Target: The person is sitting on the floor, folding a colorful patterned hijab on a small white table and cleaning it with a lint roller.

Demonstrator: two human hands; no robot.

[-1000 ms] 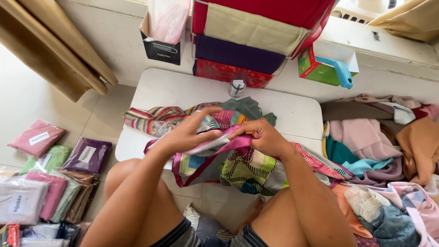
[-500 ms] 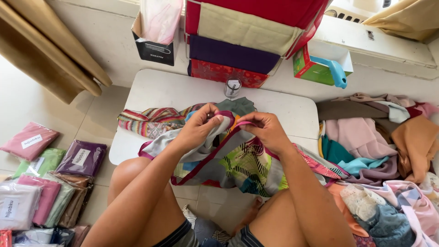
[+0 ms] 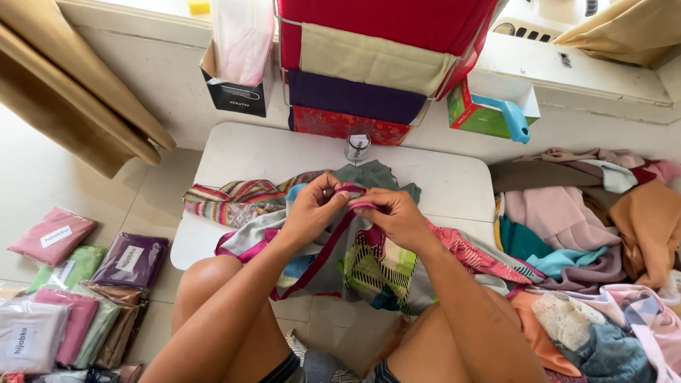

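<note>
Both Hands Pinching a Patterned Scarf at the Worktop Edge

Nearest the camera, the person's bare knees framed the scene, and between them the lower part of a patterned scarf [image 3: 369, 266] hung off the front edge of the white worktop [image 3: 454, 181] toward the tiled floor [image 3: 42, 184]. Its cloth showed grey, green and black-striped patches with a magenta border. Just above, the left hand [image 3: 316, 207] and the right hand [image 3: 390, 215] sat close together over the scarf, fingertips almost meeting. Each hand pinched the magenta hem between thumb and fingers, holding a short stretch of it raised between them; neither hand was spread flat.

To the left on the floor lay a cluster of packaged scarves [image 3: 78, 284] in clear bags, pink, green, purple and brown. To the right, a loose heap of plain cloths [image 3: 589, 227] in pink, teal, tan and brown spilled against the worktop's side.

Behind the hands, a striped multicoloured cloth [image 3: 227, 198] and a grey-green cloth [image 3: 379, 176] lay bunched on the worktop. Farther back stood a small jar [image 3: 357, 147] near the rear edge. Beyond it, against the wall, rose a fabric organiser [image 3: 369, 64] in red, beige and purple, with a black box [image 3: 237, 96] on its left and a green box [image 3: 477, 113] on its right.
</note>
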